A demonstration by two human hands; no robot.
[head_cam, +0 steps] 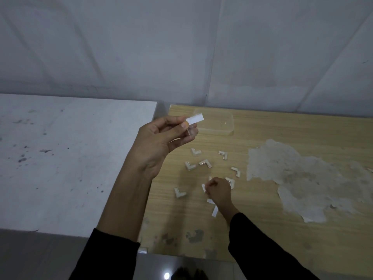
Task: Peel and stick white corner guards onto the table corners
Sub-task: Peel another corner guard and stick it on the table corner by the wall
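Our left hand [167, 136] pinches a corner guard [192, 131], its backing strip [194, 119] pointing right, just short of the far-left corner [171, 107] of the tabletop [262, 229]. Our right hand [219, 189], lower, pinches a white strip [203, 187] among loose guards [179, 193].

The left hand [161, 136] is pinching a clear corner guard [192, 131], but its fingers are covering most of it and the rest is kinda blurring into the background. The right hand [219, 189] is hiding part of another guard [231, 181], and the white scrap [203, 187] it's pinching is looking too small to make out. The wooden table [262, 229] is running off the right edge, and both sleeves [105, 257] are getting cut off at the bottom.
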